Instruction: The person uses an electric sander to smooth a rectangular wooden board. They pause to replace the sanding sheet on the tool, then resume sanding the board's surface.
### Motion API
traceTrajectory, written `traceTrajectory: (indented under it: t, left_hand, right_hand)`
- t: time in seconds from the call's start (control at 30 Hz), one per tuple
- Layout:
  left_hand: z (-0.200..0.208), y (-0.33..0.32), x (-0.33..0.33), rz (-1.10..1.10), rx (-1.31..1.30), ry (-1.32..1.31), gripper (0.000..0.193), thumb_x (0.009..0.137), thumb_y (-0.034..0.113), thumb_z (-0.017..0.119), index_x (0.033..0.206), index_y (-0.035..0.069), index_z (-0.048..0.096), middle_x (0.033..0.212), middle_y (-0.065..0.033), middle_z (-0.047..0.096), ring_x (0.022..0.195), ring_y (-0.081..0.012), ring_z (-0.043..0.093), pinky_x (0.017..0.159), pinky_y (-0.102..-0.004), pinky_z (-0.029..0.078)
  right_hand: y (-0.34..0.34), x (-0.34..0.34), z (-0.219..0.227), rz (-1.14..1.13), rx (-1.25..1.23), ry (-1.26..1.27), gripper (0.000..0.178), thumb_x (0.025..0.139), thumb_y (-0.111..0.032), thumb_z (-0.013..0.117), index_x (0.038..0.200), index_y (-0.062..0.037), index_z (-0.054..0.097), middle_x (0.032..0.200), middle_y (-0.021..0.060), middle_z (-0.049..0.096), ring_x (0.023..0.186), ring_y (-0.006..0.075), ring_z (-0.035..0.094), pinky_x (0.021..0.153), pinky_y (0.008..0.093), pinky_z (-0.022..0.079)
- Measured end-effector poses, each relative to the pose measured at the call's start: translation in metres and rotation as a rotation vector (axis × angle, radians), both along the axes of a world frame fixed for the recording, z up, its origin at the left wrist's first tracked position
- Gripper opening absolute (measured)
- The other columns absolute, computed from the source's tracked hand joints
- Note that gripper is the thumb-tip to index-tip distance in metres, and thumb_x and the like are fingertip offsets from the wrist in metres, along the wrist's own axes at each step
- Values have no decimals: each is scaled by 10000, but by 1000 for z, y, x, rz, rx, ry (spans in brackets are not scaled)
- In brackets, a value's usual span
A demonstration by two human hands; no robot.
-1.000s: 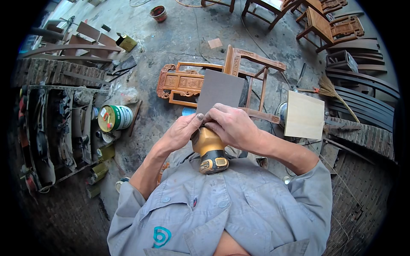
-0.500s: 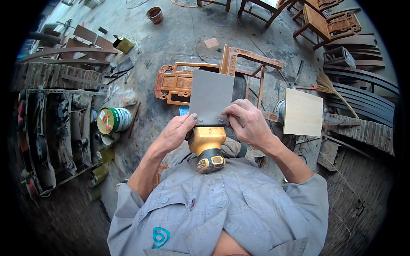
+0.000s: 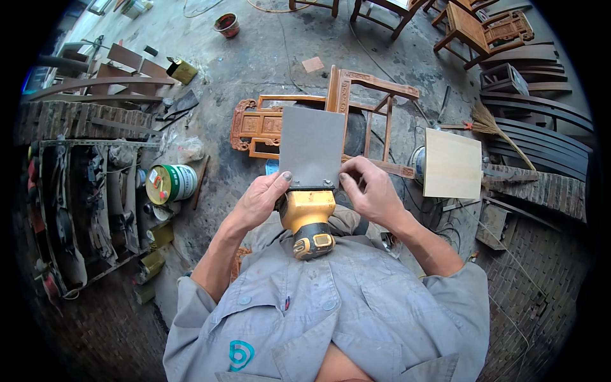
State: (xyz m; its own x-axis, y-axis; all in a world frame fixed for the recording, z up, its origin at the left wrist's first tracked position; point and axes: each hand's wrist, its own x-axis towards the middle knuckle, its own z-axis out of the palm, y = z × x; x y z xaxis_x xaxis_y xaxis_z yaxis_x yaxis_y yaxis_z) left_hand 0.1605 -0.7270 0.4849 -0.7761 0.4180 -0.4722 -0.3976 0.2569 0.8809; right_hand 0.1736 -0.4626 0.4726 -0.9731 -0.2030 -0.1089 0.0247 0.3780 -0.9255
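A yellow-and-black palm sander (image 3: 309, 213) sits upright against my shirt front. A flat grey sheet of sandpaper (image 3: 310, 143) extends from its dark clamp edge, away from me. My left hand (image 3: 259, 200) is closed on the sander's left side, thumb by the sheet's lower left corner; its other fingers are partly hidden. At the sheet's lower right edge, my right hand (image 3: 372, 194) has its fingers curled in a pinch. Beyond the sheet, a carved wooden chair (image 3: 372, 81) lies tipped over on the floor, partly covered by it.
A pale square board (image 3: 453, 164) rests on a bucket at right, near a straw broom (image 3: 493, 124). Left of me stand a green-and-white paint bucket (image 3: 181, 183) and a rack of tools (image 3: 89, 210). More chairs (image 3: 480, 32) stand at the far right.
My right hand's fingertips have shifted from the sheet's lower face to its right edge. My left hand keeps its hold on the sander. The whole view has moved slightly.
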Motion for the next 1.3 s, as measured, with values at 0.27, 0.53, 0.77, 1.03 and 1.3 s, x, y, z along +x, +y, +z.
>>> traceTrajectory:
  t: [0.27, 0.53, 0.77, 1.03, 1.3]
  left_hand:
    - [-5, -3, 6, 31, 12, -40, 446, 1116, 403, 453, 1134, 9, 660, 935, 37, 598, 868, -65, 480, 800, -260, 431]
    - [0, 1, 6, 42, -23, -16, 415, 1110, 396, 471, 887, 65, 585, 807, 71, 482, 769, -58, 400, 696, -266, 377]
    - [-3, -1, 8, 61, -44, -54, 421, 1106, 400, 477, 893, 60, 604, 803, 66, 494, 756, -59, 406, 688, -270, 381]
    - [-2, -3, 10, 103, -35, -42, 427, 1109, 384, 469, 932, 32, 633, 816, 64, 516, 765, -56, 416, 700, -269, 385]
    - [-5, -11, 11, 79, -30, -62, 392, 1109, 345, 485, 959, 26, 656, 848, 88, 523, 790, -42, 422, 712, -253, 381]
  right_hand:
    - [-3, 0, 3, 9, -46, 26, 94, 927, -83, 738, 968, -6, 702, 831, 63, 646, 721, 139, 613, 664, 291, 508]
    - [1, -12, 0, 202, 105, 65, 137, 912, -114, 733, 953, 13, 707, 869, 141, 681, 810, 260, 685, 733, 371, 554]
    - [7, -21, 0, 284, 52, -174, 208, 947, -168, 693, 971, 38, 683, 861, 141, 688, 816, 224, 685, 755, 346, 542]
    - [6, 9, -60, 91, -692, -680, 356, 1075, -291, 535, 1266, 2, 604, 1152, 37, 632, 1066, 136, 576, 988, 333, 463]
    - [-1, 22, -51, 241, -1025, -864, 673, 1062, -324, 542, 1577, 37, 301, 1612, 139, 375, 1504, 220, 349, 1265, 368, 252]
